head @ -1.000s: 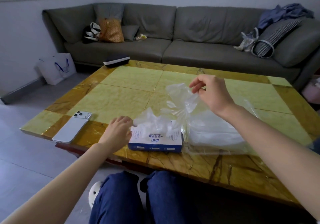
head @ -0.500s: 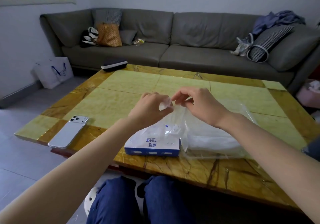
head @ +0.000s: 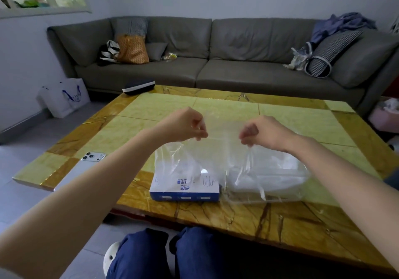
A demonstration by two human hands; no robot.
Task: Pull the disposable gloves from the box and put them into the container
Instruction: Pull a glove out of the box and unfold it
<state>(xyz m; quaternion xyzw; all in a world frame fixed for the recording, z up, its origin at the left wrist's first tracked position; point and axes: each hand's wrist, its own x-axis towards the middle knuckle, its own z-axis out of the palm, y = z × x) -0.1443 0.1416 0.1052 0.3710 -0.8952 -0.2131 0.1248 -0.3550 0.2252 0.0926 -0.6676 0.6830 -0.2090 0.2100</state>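
Note:
A clear plastic disposable glove point(head: 218, 149) hangs spread between my hands above the table. My left hand point(head: 185, 125) pinches its left top edge and my right hand point(head: 263, 133) pinches its right top edge. Below it lies the blue and white glove box point(head: 185, 190) near the table's front edge, partly veiled by the glove. Right of the box sits the clear plastic container point(head: 269, 177) with pale gloves inside.
A white phone point(head: 91, 156) lies at the table's left edge, partly hidden by my left forearm. A dark case point(head: 138, 87) sits at the far left corner. The yellow marble table point(head: 280, 224) stands before a grey sofa point(head: 237, 62). My knees point(head: 172, 255) are under the front edge.
My left hand left the box and came up to the glove my right hand held. Both hands then moved apart, spreading the glove flat between them.

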